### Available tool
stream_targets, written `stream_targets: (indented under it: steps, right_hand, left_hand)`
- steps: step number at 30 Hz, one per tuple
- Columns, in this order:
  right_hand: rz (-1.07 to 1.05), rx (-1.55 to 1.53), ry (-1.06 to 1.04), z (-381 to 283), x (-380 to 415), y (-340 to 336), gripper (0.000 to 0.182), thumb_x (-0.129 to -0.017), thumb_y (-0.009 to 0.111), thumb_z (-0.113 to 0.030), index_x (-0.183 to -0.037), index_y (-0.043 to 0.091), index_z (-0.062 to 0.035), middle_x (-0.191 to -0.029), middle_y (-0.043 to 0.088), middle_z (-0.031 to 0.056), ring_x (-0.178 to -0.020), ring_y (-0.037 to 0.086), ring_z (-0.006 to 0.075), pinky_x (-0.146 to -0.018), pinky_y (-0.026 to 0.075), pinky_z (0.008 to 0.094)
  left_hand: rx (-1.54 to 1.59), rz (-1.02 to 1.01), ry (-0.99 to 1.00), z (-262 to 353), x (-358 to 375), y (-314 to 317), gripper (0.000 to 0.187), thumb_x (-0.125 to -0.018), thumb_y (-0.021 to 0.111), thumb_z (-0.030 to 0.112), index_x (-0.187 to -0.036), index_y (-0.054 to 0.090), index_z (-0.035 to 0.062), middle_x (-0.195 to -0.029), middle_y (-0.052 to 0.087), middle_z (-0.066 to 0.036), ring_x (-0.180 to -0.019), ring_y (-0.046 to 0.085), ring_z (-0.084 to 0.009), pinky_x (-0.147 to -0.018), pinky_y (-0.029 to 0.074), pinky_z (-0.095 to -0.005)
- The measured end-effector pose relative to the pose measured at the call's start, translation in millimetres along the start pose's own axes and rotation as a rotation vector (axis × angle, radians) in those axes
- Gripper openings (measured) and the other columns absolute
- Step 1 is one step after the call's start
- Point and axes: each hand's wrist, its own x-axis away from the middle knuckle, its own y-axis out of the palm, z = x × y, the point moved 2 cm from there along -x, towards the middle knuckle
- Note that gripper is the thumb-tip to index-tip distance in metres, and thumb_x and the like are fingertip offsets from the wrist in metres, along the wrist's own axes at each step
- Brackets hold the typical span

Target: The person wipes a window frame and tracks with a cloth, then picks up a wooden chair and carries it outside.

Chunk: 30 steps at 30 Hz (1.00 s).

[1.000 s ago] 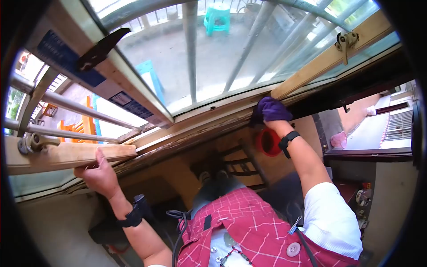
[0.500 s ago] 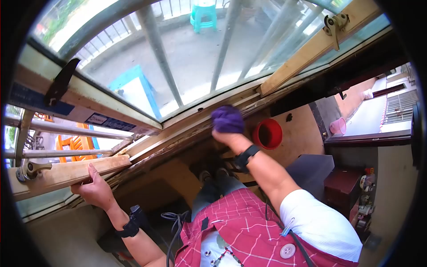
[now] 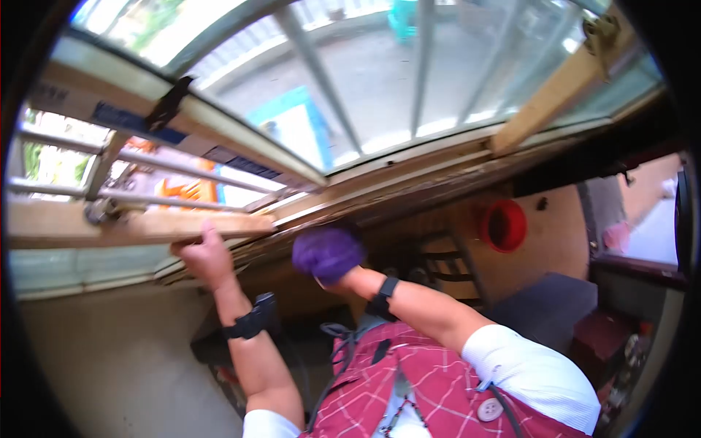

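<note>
My left hand (image 3: 207,257) grips the lower edge of a pale window sash frame (image 3: 157,225), its thumb up against the front face. A metal latch (image 3: 102,212) sits on that frame, farther left. In my right hand (image 3: 337,281) is a bunched purple cloth (image 3: 328,253), blurred by motion, just below the window sill (image 3: 380,177). The cloth hides most of the fingers. A gap seems to lie between the cloth and the sill, though blur makes contact hard to judge.
A red bucket (image 3: 504,225) stands on the floor to the right, beside a dark chair (image 3: 451,266). Metal bars (image 3: 319,80) cross the window. Another sash (image 3: 555,87) with a latch juts out at the upper right. A grey box (image 3: 544,310) is lower right.
My right hand and the purple cloth have moved left and down, away from the sill. The camera view has shifted left, and my left hand stays on the sash frame.
</note>
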Motion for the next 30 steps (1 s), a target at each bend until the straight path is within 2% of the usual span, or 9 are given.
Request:
stream_targets:
  steps: [3, 6, 8, 11, 13, 16, 17, 24, 30]
  right_hand:
    - [-0.007, -0.062, -0.141, -15, 67, 24, 0.023, -0.072, 0.057, -0.01, -0.086, 0.071, -0.0214, -0.092, 0.068, 0.0076, -0.085, 0.064, 0.0302, -0.075, 0.048, 0.0381]
    - [-0.26, -0.76, 0.221, 11, 73, -1, 0.031, -0.076, 0.056, -0.008, -0.098, 0.075, -0.0162, -0.104, 0.071, 0.008, -0.097, 0.067, 0.024, -0.083, 0.053, 0.0327]
    - [-0.304, -0.855, 0.427, 24, 65, -44, 0.029, -0.075, 0.055, -0.006, -0.095, 0.075, -0.0114, -0.097, 0.072, 0.01, -0.092, 0.068, 0.025, -0.082, 0.054, 0.0325]
    - [-0.133, -0.675, 0.221, 53, 63, -79, 0.027, -0.07, 0.052, 0.003, -0.084, 0.074, -0.0038, -0.089, 0.073, 0.0131, -0.085, 0.07, 0.0267, -0.079, 0.055, 0.0342]
    - [-0.099, -0.824, 0.463, 73, 83, -82, 0.028, -0.07, 0.048, 0.006, -0.084, 0.072, 0.0, -0.087, 0.073, 0.0137, -0.085, 0.07, 0.0229, -0.08, 0.055, 0.0335]
    - [-0.108, -0.44, 0.398, 80, 99, -103, 0.029, -0.07, 0.047, -0.001, -0.086, 0.072, 0.0001, -0.088, 0.071, 0.0165, -0.084, 0.068, 0.0285, -0.08, 0.052, 0.0355]
    - [-0.101, -0.403, 0.407, 67, 95, -111, 0.028, -0.07, 0.048, -0.006, -0.085, 0.071, -0.0008, -0.088, 0.07, 0.0178, -0.085, 0.067, 0.0321, -0.08, 0.051, 0.0372]
    - [-0.06, -0.424, 0.522, 69, 129, -124, 0.026, -0.07, 0.048, -0.004, -0.083, 0.07, -0.0002, -0.087, 0.07, 0.0162, -0.083, 0.066, 0.0298, -0.078, 0.051, 0.0365]
    - [-0.052, -0.41, 0.539, 72, 130, -132, 0.027, -0.07, 0.047, -0.003, -0.084, 0.07, 0.0009, -0.087, 0.07, 0.0144, -0.082, 0.066, 0.027, -0.078, 0.051, 0.035]
  left_hand:
    - [0.014, -0.014, 0.032, 17, 10, -2, 0.054, -0.079, 0.076, 0.024, -0.112, 0.045, -0.0046, -0.101, 0.062, -0.021, -0.088, 0.064, -0.0363, -0.081, 0.05, -0.0439]
    - [0.142, -0.055, 0.08, 33, 26, -1, 0.049, -0.076, 0.071, 0.022, -0.109, 0.044, -0.0031, -0.094, 0.061, -0.019, -0.082, 0.063, -0.035, -0.077, 0.05, -0.0443]
    - [0.112, -0.081, 0.102, 51, 37, -1, 0.049, -0.076, 0.069, 0.023, -0.11, 0.044, -0.0022, -0.091, 0.061, -0.017, -0.08, 0.064, -0.0363, -0.076, 0.05, -0.0454]
    - [0.188, -0.153, 0.125, 75, 57, 3, 0.048, -0.075, 0.067, 0.022, -0.111, 0.044, -0.001, -0.089, 0.062, -0.018, -0.078, 0.064, -0.0408, -0.072, 0.051, -0.0499]
    - [0.186, -0.189, 0.218, 99, 73, 5, 0.054, -0.074, 0.067, 0.021, -0.115, 0.042, -0.0018, -0.088, 0.062, -0.022, -0.075, 0.063, -0.044, -0.066, 0.051, -0.0523]
    - [0.248, -0.238, 0.289, 140, 99, 9, 0.061, -0.071, 0.065, 0.019, -0.121, 0.041, -0.0058, -0.09, 0.056, -0.025, -0.07, 0.061, -0.0436, -0.06, 0.052, -0.0507]
    - [0.255, -0.365, 0.19, 152, 111, 12, 0.055, -0.072, 0.066, 0.02, -0.115, 0.041, -0.0045, -0.094, 0.057, -0.026, -0.078, 0.06, -0.046, -0.066, 0.05, -0.0521]
    - [0.548, -0.638, 0.448, 238, 177, 43, 0.085, -0.072, 0.066, 0.018, -0.135, 0.024, -0.0201, -0.114, 0.047, -0.031, -0.097, 0.057, -0.0429, -0.081, 0.053, -0.0435]
    - [0.699, -0.971, 0.581, 307, 231, 73, 0.094, -0.073, 0.064, 0.018, -0.138, 0.012, -0.0247, -0.134, 0.033, -0.043, -0.128, 0.039, -0.0504, -0.108, 0.038, -0.0413]
